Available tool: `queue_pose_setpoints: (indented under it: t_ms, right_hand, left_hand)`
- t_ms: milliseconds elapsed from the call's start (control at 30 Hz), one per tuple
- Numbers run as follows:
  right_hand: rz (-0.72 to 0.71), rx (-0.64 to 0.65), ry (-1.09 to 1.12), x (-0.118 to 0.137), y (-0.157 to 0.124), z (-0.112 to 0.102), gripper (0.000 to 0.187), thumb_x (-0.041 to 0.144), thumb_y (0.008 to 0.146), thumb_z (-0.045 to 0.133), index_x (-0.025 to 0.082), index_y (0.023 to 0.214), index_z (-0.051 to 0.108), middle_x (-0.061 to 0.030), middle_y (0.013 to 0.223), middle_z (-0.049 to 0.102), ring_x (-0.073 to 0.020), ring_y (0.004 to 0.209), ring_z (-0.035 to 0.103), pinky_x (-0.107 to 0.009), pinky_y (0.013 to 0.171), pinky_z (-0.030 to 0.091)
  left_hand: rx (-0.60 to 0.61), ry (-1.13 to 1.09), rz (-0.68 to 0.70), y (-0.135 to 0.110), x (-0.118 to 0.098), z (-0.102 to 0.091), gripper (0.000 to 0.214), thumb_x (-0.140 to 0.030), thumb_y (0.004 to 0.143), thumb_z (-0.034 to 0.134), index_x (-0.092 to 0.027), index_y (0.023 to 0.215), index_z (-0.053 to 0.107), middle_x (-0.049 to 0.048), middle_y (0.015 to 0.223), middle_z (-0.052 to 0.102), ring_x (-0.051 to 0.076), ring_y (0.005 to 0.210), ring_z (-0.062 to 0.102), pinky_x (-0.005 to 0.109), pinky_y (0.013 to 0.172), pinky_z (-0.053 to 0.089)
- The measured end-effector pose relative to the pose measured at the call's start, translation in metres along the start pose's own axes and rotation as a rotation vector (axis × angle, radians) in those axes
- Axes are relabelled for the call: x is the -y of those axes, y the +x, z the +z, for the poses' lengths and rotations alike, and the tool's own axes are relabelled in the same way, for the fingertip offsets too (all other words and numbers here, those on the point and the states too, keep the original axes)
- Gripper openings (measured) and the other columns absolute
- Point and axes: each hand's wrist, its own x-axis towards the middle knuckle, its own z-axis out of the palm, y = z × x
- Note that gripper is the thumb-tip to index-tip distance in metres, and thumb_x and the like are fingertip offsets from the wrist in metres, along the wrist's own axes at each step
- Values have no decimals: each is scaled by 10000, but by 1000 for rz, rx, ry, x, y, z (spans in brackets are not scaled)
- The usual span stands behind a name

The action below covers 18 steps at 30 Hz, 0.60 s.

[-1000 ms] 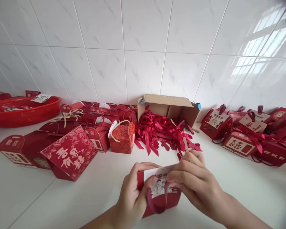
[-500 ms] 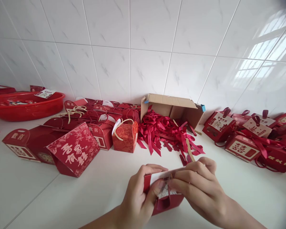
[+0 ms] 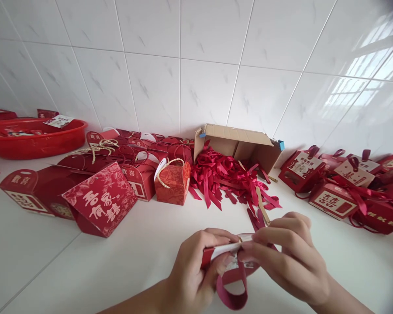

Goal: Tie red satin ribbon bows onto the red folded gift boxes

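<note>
Low in front of me, my left hand is closed around a small red gift box with a white printed panel. A dark red ribbon strap hangs in a loop below my left thumb, out over the box's near side. The fingers of my right hand are pinched at the box's upper edge, where the ribbon passes. Exactly what lies between those fingertips is hidden. Just beyond, a tan ribbon strip lies on the white table.
A cardboard box lies on its side, spilling dark pink ribbons. Left of it stand several red gift boxes, including an orange-red one with a rope handle. A red basin is far left. More ribboned boxes sit at right.
The ribbon loop has come out longer and now hangs lower beneath the hands. My right hand has shifted slightly right, and the box is tipped differently. The view has tilted slightly.
</note>
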Motion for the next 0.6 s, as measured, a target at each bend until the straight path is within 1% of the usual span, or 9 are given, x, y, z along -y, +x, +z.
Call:
queue_pose_setpoints:
  t_ms: [33, 100, 200, 267, 367, 433, 467, 533, 600]
  right_hand:
    - [16, -20, 20, 0, 0, 1, 91, 130, 867, 612, 173, 945, 633, -44, 828, 627, -177, 775, 513, -375, 719, 378]
    - [102, -41, 105, 1, -1, 5, 141, 208, 865, 634, 161, 989, 587, -59, 835, 622, -185, 775, 535, -369, 695, 420]
    - [350, 8, 323, 6, -2, 13, 225, 313, 882, 605, 155, 1027, 538, -75, 830, 603, -183, 741, 572, -330, 617, 477]
    - [473, 23, 446, 9, -4, 18, 160, 292, 875, 610, 168, 948, 540, -60, 789, 597, -166, 688, 586, -292, 564, 490]
    - [424, -50, 502, 9, -4, 21, 83, 182, 859, 617, 178, 820, 544, -25, 684, 576, -141, 612, 578, -256, 531, 489]
    - [382, -103, 450, 4, -1, 20, 95, 157, 847, 624, 174, 788, 551, -9, 634, 553, -128, 569, 560, -240, 504, 476]
    - [389, -123, 406, 0, 1, 17, 106, 156, 841, 631, 172, 772, 551, -3, 619, 544, -121, 547, 548, -231, 483, 462]
    - [437, -150, 307, -9, 8, 9, 141, 164, 825, 648, 172, 730, 544, 8, 600, 537, -103, 504, 520, -214, 442, 429]
    - [471, -197, 207, -19, 14, -3, 173, 164, 811, 661, 174, 693, 534, 18, 582, 535, -90, 473, 492, -206, 421, 401]
  left_hand:
    - [6, 3, 4, 0, 0, -1, 296, -53, 857, 498, -227, 1095, 516, 41, 1052, 655, 155, 1000, 649, 253, 833, 554]
    - [12, 14, 14, -1, -1, -2, 303, -50, 851, 500, -229, 1094, 517, 47, 1052, 656, 167, 1012, 647, 262, 834, 556]
    - [9, 20, 24, -1, 0, -2, 312, -44, 849, 497, -241, 1091, 512, 47, 1055, 653, 172, 1005, 649, 262, 824, 557]
    - [12, 12, 24, -1, 2, -2, 319, -53, 859, 490, -250, 1110, 497, 48, 1063, 647, 174, 1007, 647, 271, 828, 556]
    - [21, 62, 3, 1, 8, -4, 450, -79, 861, 505, -244, 1266, 399, 107, 1207, 579, 210, 1091, 605, 327, 874, 547]
    - [-71, 181, 101, 5, 10, -9, 633, -86, 819, 576, -244, 1361, 290, 152, 1345, 458, 258, 1179, 535, 407, 924, 521]
    - [-136, 275, 189, 8, 10, -12, 690, -80, 783, 622, -255, 1363, 292, 151, 1370, 417, 274, 1197, 507, 439, 935, 509]
    - [-205, 504, 387, 16, 6, -16, 622, -62, 713, 690, -277, 1243, 447, 104, 1283, 465, 269, 1153, 503, 445, 922, 509]
    - [-144, 681, 528, 26, -2, -16, 433, -45, 707, 679, -260, 1067, 574, 67, 1092, 546, 223, 1031, 544, 377, 871, 534]
